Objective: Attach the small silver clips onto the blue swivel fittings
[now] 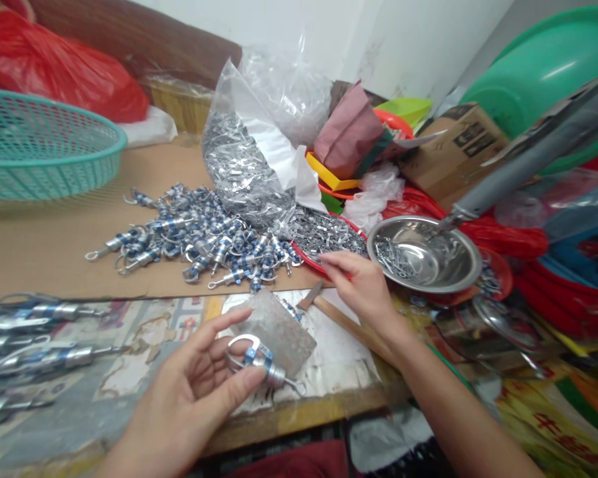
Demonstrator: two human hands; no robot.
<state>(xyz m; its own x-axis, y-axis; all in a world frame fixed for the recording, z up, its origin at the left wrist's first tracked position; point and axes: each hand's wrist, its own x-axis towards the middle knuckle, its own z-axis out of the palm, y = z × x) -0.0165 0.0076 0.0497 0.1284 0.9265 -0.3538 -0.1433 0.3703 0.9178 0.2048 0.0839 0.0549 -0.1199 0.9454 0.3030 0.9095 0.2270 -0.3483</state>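
My left hand (199, 372) holds a small silver metal fitting (266, 362) between thumb and fingers. The fitting has a blue band, a curved hook at one end and a small eye at the other. Below it lies a flat grey metal plate (279, 332) on white paper. My right hand (359, 285) is pinched at the near rim of a red tray (306, 259) full of small metal clips (329, 234); whatever sits between its fingertips is too small to make out. A wooden-handled tool (356, 328), probably a hammer, lies under the right forearm.
Many similar fittings (194, 232) are heaped on the cardboard, with others (40, 352) at the left. Behind them stands a clear bag of metal clips (244, 166). A steel bowl (458, 262) with wire pins is at right, a grey-handled tool (528, 153) above it, a green basket (44, 179) far left.
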